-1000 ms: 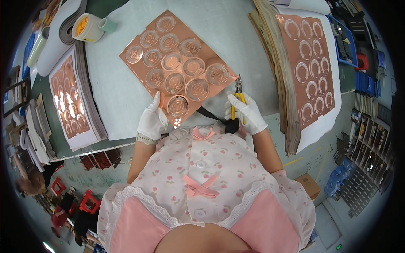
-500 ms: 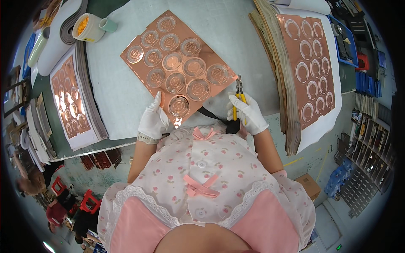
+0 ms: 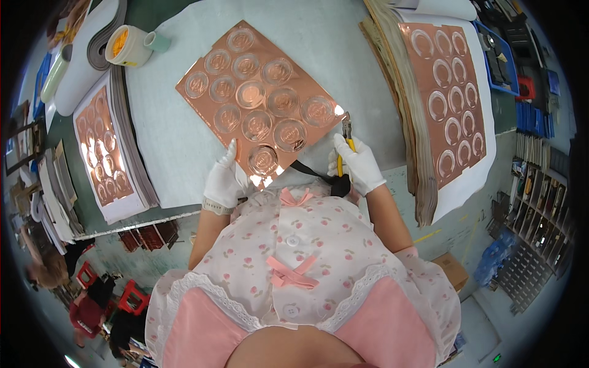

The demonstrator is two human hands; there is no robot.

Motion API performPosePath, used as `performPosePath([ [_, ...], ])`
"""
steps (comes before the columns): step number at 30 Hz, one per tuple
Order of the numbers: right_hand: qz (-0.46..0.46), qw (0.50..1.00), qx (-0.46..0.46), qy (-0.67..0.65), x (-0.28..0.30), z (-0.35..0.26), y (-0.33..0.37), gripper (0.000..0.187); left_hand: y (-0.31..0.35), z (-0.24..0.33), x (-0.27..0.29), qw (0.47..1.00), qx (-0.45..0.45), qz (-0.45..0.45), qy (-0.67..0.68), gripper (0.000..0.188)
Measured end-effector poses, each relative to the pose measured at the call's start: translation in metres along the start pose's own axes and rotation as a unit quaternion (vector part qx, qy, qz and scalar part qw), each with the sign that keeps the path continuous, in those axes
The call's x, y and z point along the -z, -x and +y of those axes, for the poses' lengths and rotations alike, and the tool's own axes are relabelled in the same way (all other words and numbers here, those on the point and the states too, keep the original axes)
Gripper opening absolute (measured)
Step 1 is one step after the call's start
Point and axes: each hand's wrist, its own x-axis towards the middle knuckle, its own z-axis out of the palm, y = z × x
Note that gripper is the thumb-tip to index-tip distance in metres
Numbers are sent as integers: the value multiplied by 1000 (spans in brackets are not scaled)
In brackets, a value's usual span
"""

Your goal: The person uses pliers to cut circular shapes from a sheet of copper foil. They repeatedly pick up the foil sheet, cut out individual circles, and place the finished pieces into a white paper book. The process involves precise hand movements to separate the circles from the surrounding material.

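A copper-coloured sheet [image 3: 262,86] with several raised round medallion shapes is held at a slant over the table, one corner toward me. My left hand [image 3: 224,181], in a white glove, is closed on its lower left edge, thumb on top. My right hand [image 3: 363,164], also gloved, is wrapped round yellow-handled cutting pliers [image 3: 348,132]. The jaws of the pliers point away from me and meet the sheet's right corner. Whether they grip the edge cannot be made out. A black strap [image 3: 304,167] lies behind the sheet's near edge.
On the right, another copper sheet [image 3: 431,86] lies on a thick paper stack [image 3: 402,107]. A third copper sheet [image 3: 101,144] rests on a stack at left. A white tub [image 3: 135,52] of orange bits and a green cup [image 3: 158,42] stand at the far left. Pale paper [image 3: 165,153] covers the table.
The sheet's near corner has come slightly down and right with my left hand. My right hand has tightened and turned the pliers, so one yellow handle shows plainly instead of two.
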Motion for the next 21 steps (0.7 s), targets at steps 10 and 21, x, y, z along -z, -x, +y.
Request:
performPosePath([
  [10, 108, 900, 226, 358, 4, -57, -26, 31, 7, -19, 18, 978, 87, -32, -186, 42],
  [21, 48, 619, 547, 562, -29, -144, 17, 18, 8, 53, -188, 276, -605, -73, -744, 32],
])
